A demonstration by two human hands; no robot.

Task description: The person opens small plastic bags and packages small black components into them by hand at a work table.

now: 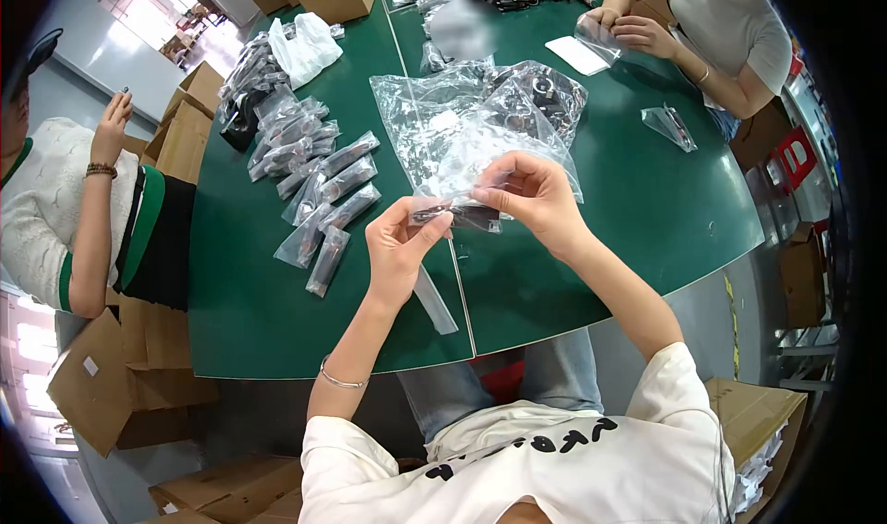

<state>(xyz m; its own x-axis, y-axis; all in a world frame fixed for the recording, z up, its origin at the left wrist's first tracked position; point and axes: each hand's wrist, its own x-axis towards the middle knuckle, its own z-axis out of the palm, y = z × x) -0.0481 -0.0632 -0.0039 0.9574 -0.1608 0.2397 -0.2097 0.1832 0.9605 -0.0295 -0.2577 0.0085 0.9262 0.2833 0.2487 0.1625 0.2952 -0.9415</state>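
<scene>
My left hand [399,250] pinches the left end of a small clear plastic bag [479,217] with a dark item inside, its kind unclear. My right hand [540,202] has thumb and fingertips closed at the bag's upper right edge. Just beyond both hands lies a large clear plastic bag [407,108], with dark and metallic small parts [545,88] in its far part. A pale flat strip [434,304] rests on the table below my left hand. Left of my hands, several packed clear bags [349,175] lie in a loose pile.
The green table [249,330] has a pale seam down its middle. At far left sit more packed bags and a white plastic bag [305,51]. A person [730,34] across at right handles a clear bag; another person [69,210] is at left. Cardboard boxes [120,367] surround the table.
</scene>
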